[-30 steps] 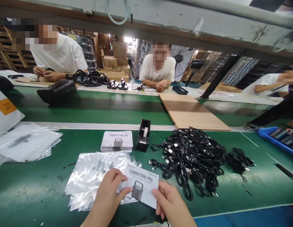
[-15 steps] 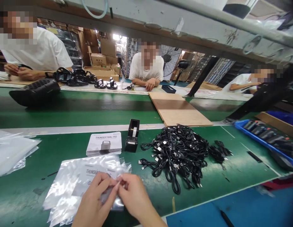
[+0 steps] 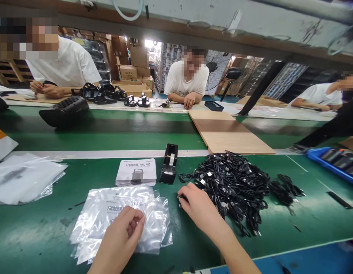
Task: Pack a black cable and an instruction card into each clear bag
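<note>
My left hand (image 3: pixel 123 234) rests on a pile of clear plastic bags (image 3: pixel 108 215), fingers curled and pinching the top bag, which has a white "Thunder Trail Pro" booklet inside. My right hand (image 3: pixel 197 207) reaches to the left edge of a heap of coiled black cables (image 3: pixel 233 186), its fingers closed round a cable end there. A stack of the same white booklets (image 3: pixel 136 172) lies just beyond the bags, with a black tape dispenser (image 3: pixel 169 169) beside it.
More clear bags (image 3: pixel 25 179) lie at the left. A brown board (image 3: pixel 228 133) spans the far belt, and a blue tray (image 3: pixel 333 161) sits at the right. Three other people sit across the line with black parts (image 3: pixel 105 95) before them.
The booklet I held has gone into the top bag. My right hand has left the bag and moved right to the cable heap; my left hand stays on the bags.
</note>
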Demonstrator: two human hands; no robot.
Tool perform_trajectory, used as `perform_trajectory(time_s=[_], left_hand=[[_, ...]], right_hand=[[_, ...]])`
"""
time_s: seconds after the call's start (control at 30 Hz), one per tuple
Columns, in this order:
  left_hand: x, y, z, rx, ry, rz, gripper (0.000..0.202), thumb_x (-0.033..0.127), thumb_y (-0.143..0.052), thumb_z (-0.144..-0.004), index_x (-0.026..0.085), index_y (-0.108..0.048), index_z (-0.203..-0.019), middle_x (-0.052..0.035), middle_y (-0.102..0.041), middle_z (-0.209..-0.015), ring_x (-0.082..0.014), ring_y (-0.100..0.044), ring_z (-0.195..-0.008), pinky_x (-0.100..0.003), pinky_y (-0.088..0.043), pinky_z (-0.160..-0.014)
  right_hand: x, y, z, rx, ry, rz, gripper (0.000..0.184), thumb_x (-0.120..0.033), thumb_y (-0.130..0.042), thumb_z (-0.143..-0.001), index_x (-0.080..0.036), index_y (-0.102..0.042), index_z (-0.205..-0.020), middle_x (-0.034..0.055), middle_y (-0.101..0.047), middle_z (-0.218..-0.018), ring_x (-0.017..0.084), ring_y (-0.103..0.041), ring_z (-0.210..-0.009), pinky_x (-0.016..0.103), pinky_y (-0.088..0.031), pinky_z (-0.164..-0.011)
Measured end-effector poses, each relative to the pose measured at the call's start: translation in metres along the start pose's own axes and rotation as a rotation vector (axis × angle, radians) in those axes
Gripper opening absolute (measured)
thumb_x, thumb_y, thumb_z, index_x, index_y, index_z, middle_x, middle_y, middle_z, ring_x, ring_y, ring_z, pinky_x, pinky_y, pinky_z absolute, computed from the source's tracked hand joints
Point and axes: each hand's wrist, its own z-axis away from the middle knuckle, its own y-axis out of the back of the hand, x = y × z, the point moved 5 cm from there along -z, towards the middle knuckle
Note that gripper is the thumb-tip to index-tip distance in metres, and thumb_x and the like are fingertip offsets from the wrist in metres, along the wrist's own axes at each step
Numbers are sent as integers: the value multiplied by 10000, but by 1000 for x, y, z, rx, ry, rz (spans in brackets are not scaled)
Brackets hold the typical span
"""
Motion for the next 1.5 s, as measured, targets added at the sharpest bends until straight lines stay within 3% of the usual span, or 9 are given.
perform_trajectory(time_s=[0.17, 0.27, 0.47, 0.83, 0.93, 1.03, 1.17, 1.3, 1.5], left_hand=[[0, 0, -1, -45, 5, 7, 164, 330, -445, -820, 234, -542, -729, 9, -573, -711, -144, -553, -596, -242, -459, -552], [-1, 0, 0, -35, 36, 49, 179, 355, -445, -823, 233, -540, -733, 9, -581, -693, -148, -560, -594, -245, -458, -548], [1, 0, 1, -61, 44, 117, 190, 367, -435, -834, 227, -526, -744, -3, -572, -727, -160, -571, -652, -260, -473, -599], [7, 4, 5, 28, -34, 214, 184, 365, -443, -845, 220, -525, -769, -48, -476, -909, -171, -563, -790, -296, -510, -713], [13, 12, 4, 57, -63, 221, 176, 364, -451, -846, 217, -525, -781, -35, -459, -872, -152, -530, -712, -270, -499, -624], [20, 26, 1, 96, -70, 276, 172, 364, -467, -838, 216, -522, -769, -21, -460, -849, -143, -520, -697, -252, -491, -614], [26, 55, -4, 201, -77, 361, 195, 389, -489, -818, 215, -527, -739, -6, -480, -827, -137, -523, -711, -226, -479, -612], [21, 83, -10, 291, -113, 501, 304, 522, -541, -756, 246, -540, -884, -30, -530, -1049, -189, -526, -973, -299, -442, -847], [23, 65, -14, -165, -118, 879, 858, 639, -655, -546, 292, -345, -1266, -76, -507, -1218, -266, -473, -1126, -378, -406, -914]], right_hand=[[-9, -24, 12, 22, -175, -1027, 175, -289, -558, -756, -148, -579, -858, -14, -555, -656, 109, -552, -538, 235, -479, -525], [-16, -46, 13, 48, -259, -1307, 310, -334, -623, -707, -116, -594, -925, -18, -565, -660, 95, -560, -504, 234, -485, -527], [-6, -53, 13, 272, -336, -1330, 334, -388, -682, -662, -121, -608, -847, 16, -612, -669, 143, -604, -602, 288, -525, -629], [-36, -74, 25, 155, -348, -1325, 292, -396, -689, -662, -151, -558, -751, 16, -619, -650, 149, -595, -614, 252, -477, -585], [-58, -57, 23, 108, -15, -971, 164, -317, -557, -797, -173, -623, -753, 44, -652, -791, 188, -580, -833, 292, -451, -743], [-78, -35, 21, 34, 270, -697, 333, -246, -363, -906, -211, -648, -737, 23, -652, -818, 180, -490, -1026, 326, -353, -897], [-100, 0, 7, -28, 408, -532, 127, -291, -578, -799, -208, -641, -727, -4, -644, -813, 160, -530, -912, 318, -338, -895], [-135, 48, -9, -52, 644, -434, 136, -266, -670, -721, -197, -585, -640, -72, -634, -690, 105, -571, -731, 376, -197, -1002], [-162, 90, -6, -278, 796, -390, 122, -221, -699, -656, -186, -587, -623, -99, -642, -693, 81, -593, -678, 372, -200, -1000]])
